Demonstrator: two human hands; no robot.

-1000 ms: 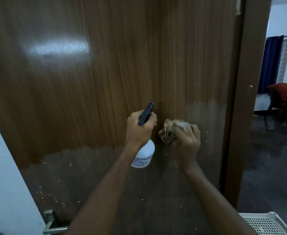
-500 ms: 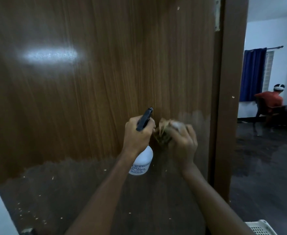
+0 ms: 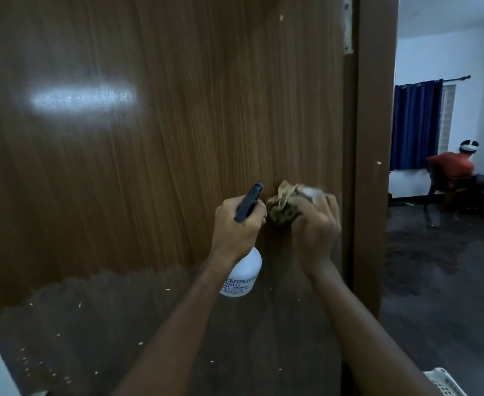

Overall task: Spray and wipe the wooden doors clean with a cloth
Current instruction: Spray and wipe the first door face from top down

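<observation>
Change: door edge and frame (image 3: 375, 167) sit further left than 0.5 s ago.
Left hand (image 3: 236, 224): grips spray bottle (image 3: 242, 277).
Right hand (image 3: 315, 227): clutches bunched cloth (image 3: 285, 204) against wooden door (image 3: 163, 138).

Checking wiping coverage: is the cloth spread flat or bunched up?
Bunched up: the cloth is a crumpled wad gripped in the right hand against the door.

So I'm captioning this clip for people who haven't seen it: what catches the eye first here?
The two hands at centre, against the wooden door: the left hand grips a white spray bottle, the right hand holds a crumpled cloth at the wood. Next, the bright glare upper left, and the darker speckled band across the door's lower part.
</observation>
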